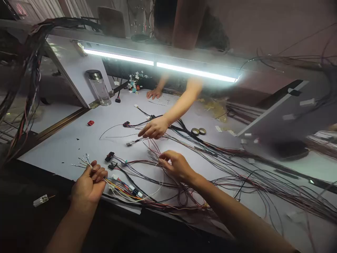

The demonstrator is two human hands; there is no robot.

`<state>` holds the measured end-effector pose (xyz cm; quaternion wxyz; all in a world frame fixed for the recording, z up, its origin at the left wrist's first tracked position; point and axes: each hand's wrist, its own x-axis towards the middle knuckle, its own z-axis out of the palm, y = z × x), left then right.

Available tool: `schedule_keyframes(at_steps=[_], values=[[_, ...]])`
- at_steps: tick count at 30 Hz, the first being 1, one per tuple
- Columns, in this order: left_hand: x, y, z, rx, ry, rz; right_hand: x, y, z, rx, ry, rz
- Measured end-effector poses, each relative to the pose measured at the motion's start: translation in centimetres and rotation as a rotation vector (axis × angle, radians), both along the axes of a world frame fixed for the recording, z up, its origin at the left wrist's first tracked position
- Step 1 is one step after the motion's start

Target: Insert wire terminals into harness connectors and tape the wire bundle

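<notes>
My left hand (pixel 91 182) is closed round a small bunch of wires (pixel 83 161), and their crimped metal ends stick out past the thumb. Below its fingers, yellow, white and orange wires (pixel 116 184) trail along the table's front edge. My right hand (pixel 176 165) is half curled over the table, thumb and forefinger together at a thin white wire (pixel 161 184) that loops back toward the left hand. Between my hands lie a black connector (pixel 109 156) and a second black connector (pixel 112 165). Just beyond, a co-worker's hand (pixel 154 127) reaches over a grey connector (pixel 129 143).
A co-worker's other hand (pixel 154 93) rests by a paper sheet (pixel 160 101). A glass bottle (pixel 99 88) stands back left, near a red connector (pixel 91 123). Two tape rolls (pixel 195 131) lie right of centre. Long wire bundles (pixel 237 154) cross rightward under a lit tube lamp (pixel 195 72).
</notes>
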<state>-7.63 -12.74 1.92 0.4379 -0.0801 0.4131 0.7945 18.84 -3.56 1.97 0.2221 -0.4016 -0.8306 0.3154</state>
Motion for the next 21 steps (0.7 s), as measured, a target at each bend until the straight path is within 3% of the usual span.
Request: schedule_keyframes(at_steps=[2,4,7,12,21], values=[[0.2,-0.3,-0.2,0.003,-0.004,-0.019,-0.6,1.7,-0.2,-0.008,-0.012,-0.186],[0.4,-0.6,-0.3,0.004,-0.006,-0.04,-1.1,2.7,-0.4,-0.079,0.016,-0.258],[0.5,-0.7,-0.3,0.003,0.002,-0.066,-1.4,3.3,-0.5,-0.222,0.119,-0.214],[0.5,-0.6,-0.4,-0.008,0.011,-0.078,-0.4,3.1,-0.5,-0.3,0.25,-0.087],[0.9,-1.0,-0.5,-0.017,0.065,-0.09,1.5,3.8,-1.9,-0.105,0.148,-0.152]])
